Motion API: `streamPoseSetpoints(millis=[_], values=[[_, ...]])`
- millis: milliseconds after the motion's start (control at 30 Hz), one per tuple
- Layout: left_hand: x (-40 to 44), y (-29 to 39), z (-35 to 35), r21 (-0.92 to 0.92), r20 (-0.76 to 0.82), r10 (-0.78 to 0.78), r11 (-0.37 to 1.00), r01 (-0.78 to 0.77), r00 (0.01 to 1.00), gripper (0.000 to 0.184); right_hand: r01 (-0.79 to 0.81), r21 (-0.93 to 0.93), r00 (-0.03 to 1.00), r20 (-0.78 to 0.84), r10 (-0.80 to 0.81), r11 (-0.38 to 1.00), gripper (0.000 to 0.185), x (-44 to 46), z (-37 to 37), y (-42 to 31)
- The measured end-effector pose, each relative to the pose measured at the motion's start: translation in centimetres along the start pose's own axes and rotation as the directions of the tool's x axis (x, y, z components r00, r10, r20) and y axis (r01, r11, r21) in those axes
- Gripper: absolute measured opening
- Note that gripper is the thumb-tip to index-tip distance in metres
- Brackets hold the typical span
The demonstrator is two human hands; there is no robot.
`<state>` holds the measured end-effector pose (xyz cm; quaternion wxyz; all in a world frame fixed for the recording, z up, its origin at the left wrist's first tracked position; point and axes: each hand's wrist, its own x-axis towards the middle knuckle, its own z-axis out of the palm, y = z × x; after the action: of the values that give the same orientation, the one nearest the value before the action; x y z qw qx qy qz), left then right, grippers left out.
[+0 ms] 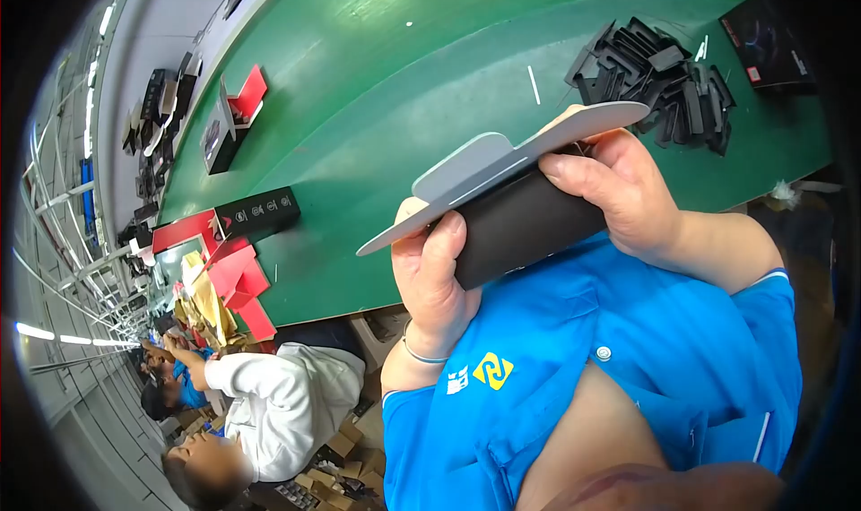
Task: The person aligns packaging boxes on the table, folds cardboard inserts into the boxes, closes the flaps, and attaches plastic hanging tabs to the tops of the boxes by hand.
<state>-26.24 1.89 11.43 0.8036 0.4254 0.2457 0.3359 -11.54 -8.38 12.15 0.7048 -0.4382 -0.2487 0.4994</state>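
Note:
A black cardboard box (529, 229) with grey inner flaps is held in front of my chest, above the table's near edge. My left hand (437, 273) grips its left end, thumb on the black face and fingers behind. At the other end my right hand (619, 188) is closed on it, thumb pressed near the fold. The wide grey flap (466, 188) stands out along the top, with a smaller tab rising from its middle. Most fingertips are hidden behind the card.
On the green table (359, 125) lies a heap of black pieces (655, 81), with a dark printed box (767, 45) beyond it. Open black-and-red boxes (233, 121) and a black box (257, 215) sit to the left. A person in a white sweatshirt (282, 394) is at lower left.

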Motion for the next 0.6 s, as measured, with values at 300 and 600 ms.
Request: streamPoseSetpoints(millis=[300,600], values=[[0.3,-0.1,-1.1,0.095,0.066,0.004,0.995,-0.010,0.998,0.034,0.189,-0.095,0.982,0.024,-0.188,0.977,0.027,-0.4,-1.1,1.2],[0.5,-0.1,-0.5,0.122,-0.045,-0.005,0.992,0.010,0.999,0.027,0.353,-0.068,0.935,0.051,-0.350,0.933,0.024,0.1,-1.0,2.4]])
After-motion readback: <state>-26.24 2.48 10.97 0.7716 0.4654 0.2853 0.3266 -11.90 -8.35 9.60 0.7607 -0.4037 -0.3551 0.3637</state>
